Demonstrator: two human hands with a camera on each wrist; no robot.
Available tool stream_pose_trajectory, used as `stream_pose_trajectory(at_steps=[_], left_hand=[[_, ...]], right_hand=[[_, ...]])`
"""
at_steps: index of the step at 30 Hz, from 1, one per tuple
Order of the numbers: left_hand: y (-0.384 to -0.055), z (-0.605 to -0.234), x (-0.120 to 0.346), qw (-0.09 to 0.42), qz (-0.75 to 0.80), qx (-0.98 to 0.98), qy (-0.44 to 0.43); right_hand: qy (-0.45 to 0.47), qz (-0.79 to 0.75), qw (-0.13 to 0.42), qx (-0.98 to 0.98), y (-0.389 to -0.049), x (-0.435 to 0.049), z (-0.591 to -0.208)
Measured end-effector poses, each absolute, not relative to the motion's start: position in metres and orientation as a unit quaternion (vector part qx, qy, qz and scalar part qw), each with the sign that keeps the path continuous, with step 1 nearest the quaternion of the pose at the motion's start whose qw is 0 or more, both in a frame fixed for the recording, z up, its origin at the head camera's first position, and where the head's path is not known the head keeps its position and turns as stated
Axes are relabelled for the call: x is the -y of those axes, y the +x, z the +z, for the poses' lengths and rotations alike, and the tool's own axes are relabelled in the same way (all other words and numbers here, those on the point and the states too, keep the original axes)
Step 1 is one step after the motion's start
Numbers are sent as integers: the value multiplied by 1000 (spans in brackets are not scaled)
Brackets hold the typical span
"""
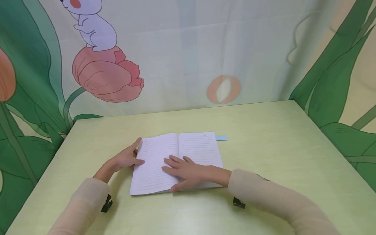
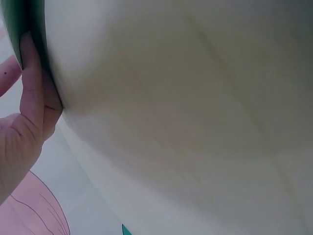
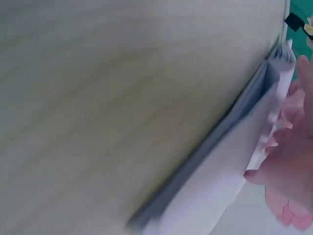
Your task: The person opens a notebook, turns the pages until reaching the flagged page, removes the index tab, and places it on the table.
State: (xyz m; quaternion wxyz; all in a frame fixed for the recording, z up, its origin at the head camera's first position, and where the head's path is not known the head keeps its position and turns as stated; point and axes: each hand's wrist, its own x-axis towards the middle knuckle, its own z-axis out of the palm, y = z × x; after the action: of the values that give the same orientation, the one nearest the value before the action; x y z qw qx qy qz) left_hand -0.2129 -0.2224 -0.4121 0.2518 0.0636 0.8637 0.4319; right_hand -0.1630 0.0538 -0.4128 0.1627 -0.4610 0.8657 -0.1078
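As the notebook [image 1: 154,151], open on the table [image 1: 264,140], is pinched at its left edge by the left hand [image 1: 126,158], its pages are pressed by the right hand [image 1: 188,171], fingers splayed, nothing clutched. Pressure is probably best spread evenly along the fold [image 1: 178,143]. Beyond the right hand, a blue tab [image 1: 221,138] is seen; beside it, a tiny mark [image 1: 204,134] can't be read. No brand is shown.

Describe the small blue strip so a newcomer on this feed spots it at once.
On the pale green-yellow table lies an open notebook. Follow its right-hand page to the far right corner; just beyond that edge shows the small strip. Its light blue sets it apart from the white ruled pages beside it.
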Motion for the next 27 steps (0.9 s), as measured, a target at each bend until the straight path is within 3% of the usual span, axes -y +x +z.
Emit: stream_pose_trajectory(at_steps=[5, 11, 18, 27], left_hand=[[-212, -411, 221, 247, 421, -870, 72], [-214, -414, 222, 244, 413, -874, 76], [-214, -414, 222, 242, 419, -872, 79], [-213, -411, 224, 244, 419, -871, 82]], right_hand=[[-372, -106, 156, -909, -173, -84, -407], [-272, -42, 193, -942, -183, -122, -404], [-268, -44, 213, -938, -196, -139, -409], [-257, -81, 177, -946, -217, -154, -413]])
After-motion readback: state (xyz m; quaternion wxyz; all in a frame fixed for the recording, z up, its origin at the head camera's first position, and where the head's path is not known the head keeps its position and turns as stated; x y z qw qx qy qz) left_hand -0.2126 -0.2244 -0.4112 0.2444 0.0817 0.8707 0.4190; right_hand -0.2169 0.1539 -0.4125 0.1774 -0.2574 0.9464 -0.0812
